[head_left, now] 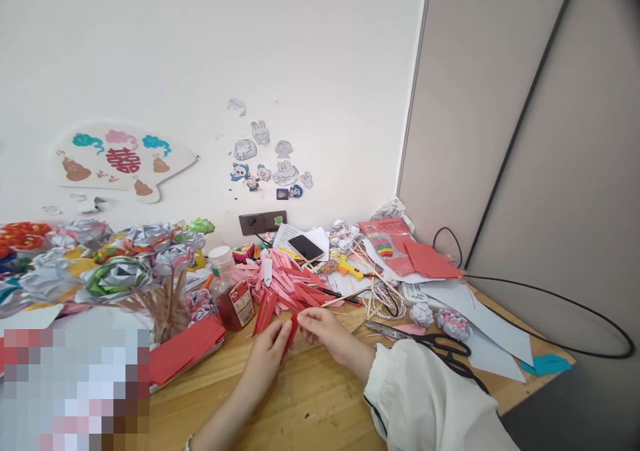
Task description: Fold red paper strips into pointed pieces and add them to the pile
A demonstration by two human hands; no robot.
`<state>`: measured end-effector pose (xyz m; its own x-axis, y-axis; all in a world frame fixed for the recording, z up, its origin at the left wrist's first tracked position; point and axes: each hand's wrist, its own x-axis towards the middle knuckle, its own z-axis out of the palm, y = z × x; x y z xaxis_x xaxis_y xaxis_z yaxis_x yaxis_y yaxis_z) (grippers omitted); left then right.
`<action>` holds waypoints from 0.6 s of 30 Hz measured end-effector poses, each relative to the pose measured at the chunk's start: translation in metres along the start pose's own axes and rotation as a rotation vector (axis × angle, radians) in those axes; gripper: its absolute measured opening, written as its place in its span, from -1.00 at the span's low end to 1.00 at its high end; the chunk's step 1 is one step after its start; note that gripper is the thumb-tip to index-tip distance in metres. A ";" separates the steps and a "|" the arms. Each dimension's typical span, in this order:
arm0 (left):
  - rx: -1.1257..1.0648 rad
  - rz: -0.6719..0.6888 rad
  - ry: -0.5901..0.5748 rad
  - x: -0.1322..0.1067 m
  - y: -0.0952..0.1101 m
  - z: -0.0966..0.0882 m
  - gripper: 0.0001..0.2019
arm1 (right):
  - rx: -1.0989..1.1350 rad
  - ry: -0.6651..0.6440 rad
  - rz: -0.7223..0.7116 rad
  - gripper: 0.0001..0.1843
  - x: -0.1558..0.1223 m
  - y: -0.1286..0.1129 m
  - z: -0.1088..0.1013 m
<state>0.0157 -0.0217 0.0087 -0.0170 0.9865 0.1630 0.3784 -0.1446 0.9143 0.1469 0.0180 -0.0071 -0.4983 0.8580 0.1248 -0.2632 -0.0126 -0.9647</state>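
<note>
A narrow red paper strip (291, 332) is pinched between both my hands over the wooden table (310, 398). My left hand (269, 352) grips its lower end with closed fingers. My right hand (325, 328), in a white sleeve, holds the upper end with thumb and fingers pressed together. Just behind them lies a heap of folded red and pink paper strips (285, 284).
Paper roses on sticks (120, 271) stand at the left beside a red-labelled bottle (231, 298) and a red paper stack (183, 348). Black scissors (440, 344), a phone (305, 247), a yellow glue gun (350, 268), red sheets (425, 258) and a black cable (575, 304) lie at the right.
</note>
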 end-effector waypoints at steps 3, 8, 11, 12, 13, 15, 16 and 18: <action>0.047 0.014 0.025 -0.002 0.003 0.000 -0.66 | -0.020 0.018 0.032 -0.70 0.001 0.000 -0.001; 0.091 0.046 0.019 -0.003 0.007 -0.001 -0.70 | -0.023 0.046 0.034 -0.69 0.002 0.000 -0.002; 0.158 0.078 0.042 -0.003 0.008 -0.002 -0.70 | -0.013 0.046 0.040 -0.68 0.002 -0.002 -0.001; 0.189 0.092 0.054 -0.003 0.008 -0.002 -0.69 | -0.015 0.046 0.044 -0.68 0.002 -0.002 -0.001; 0.223 0.110 0.063 -0.003 0.008 -0.003 -0.69 | -0.018 0.047 0.048 -0.67 0.001 -0.002 -0.001; 0.287 0.144 0.069 -0.003 0.008 -0.004 -0.69 | -0.027 0.049 0.047 -0.66 0.001 -0.002 -0.001; 0.314 0.158 0.063 -0.003 0.007 -0.004 -0.69 | -0.031 0.050 0.045 -0.66 0.001 -0.001 -0.001; 0.354 0.175 0.042 -0.003 0.006 -0.005 -0.70 | -0.045 0.051 0.045 -0.65 0.002 0.000 -0.001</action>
<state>0.0132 -0.0263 0.0156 0.0407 0.9440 0.3274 0.6742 -0.2678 0.6883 0.1469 0.0200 -0.0068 -0.4655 0.8822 0.0702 -0.2035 -0.0295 -0.9786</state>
